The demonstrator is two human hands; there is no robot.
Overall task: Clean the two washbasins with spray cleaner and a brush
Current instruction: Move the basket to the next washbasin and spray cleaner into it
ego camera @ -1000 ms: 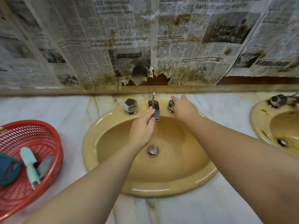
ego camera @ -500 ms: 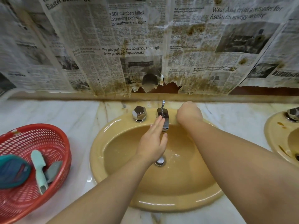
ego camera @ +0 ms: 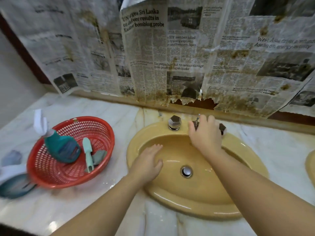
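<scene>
both hands are over the yellow oval ceramic washbasin: left hand flat with fingers straight, right hand covering the chrome spout, grip unclear. teal spray bottle and pale green brush lie in the red plastic basket just beside.

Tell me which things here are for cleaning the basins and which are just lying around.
For the job: yellow washbasin, spray bottle, brush, second basin.
Lying about: red basket, newspaper, blurred blue thing.
</scene>
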